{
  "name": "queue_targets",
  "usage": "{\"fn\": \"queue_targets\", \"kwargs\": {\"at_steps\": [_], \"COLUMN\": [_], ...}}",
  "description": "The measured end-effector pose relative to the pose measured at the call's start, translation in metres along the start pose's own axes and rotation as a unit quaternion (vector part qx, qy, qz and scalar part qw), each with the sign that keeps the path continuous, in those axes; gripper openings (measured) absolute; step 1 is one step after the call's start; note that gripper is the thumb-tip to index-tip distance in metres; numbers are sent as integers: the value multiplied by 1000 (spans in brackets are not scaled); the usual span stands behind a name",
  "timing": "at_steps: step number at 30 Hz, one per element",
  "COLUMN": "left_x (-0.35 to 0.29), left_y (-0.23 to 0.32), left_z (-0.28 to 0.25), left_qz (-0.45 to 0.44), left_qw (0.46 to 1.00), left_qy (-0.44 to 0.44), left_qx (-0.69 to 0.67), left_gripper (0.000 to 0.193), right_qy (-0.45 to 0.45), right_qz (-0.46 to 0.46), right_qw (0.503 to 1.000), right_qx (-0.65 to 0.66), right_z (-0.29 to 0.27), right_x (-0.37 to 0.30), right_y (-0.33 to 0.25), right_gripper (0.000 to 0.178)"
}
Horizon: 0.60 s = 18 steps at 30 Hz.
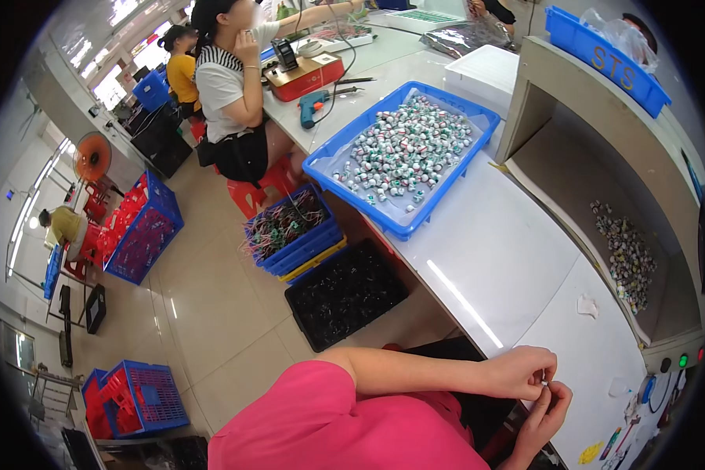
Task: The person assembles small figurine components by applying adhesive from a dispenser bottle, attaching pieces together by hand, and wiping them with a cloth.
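Note:
My left hand (521, 372) and my right hand (548, 413) meet above the white table at the lower right. Their fingertips close together around a tiny white part (544, 383), pinched between them; it is too small to name. Beyond my left hand stands a blue tray (403, 229), lined with a clear sheet and heaped with small round white pieces (415, 145) that have green and red marks. To the right, similar wrapped pieces (625, 258) lie in a pile inside the opening of a beige machine (525, 94).
Small tools and a yellow piece (591, 453) lie near the table's right edge, beside a lit green button (684, 360). A blue-handled glue gun (315, 108) rests farther off. Below the table stand crates of wires (290, 227) and a black bin (345, 294). A co-worker (231, 86) sits at the far left.

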<state>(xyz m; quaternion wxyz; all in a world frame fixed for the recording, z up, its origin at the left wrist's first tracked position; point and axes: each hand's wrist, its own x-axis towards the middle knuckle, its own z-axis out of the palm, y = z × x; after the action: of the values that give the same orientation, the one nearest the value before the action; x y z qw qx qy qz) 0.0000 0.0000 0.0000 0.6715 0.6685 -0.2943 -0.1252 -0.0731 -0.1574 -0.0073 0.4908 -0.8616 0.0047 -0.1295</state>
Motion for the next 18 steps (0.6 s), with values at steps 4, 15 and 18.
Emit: {"fn": "queue_targets", "kwargs": {"at_steps": [4, 15, 18], "left_x": [1, 5, 6], "left_y": [1, 7, 3], "left_z": [-4, 2, 0], "left_qz": [-23, -32, -25], "left_qw": [1000, 999, 1000], "left_qy": [-5, 12, 14], "left_qx": [8, -10, -6], "left_gripper": [22, 19, 18], "right_qy": [10, 20, 27], "right_qz": [12, -11, -8], "right_qw": [1000, 1000, 1000], "right_qx": [21, 12, 14], "right_z": [4, 0, 4], "right_x": [0, 5, 8], "right_y": [-3, -12, -13], "right_gripper": [11, 7, 2]}}
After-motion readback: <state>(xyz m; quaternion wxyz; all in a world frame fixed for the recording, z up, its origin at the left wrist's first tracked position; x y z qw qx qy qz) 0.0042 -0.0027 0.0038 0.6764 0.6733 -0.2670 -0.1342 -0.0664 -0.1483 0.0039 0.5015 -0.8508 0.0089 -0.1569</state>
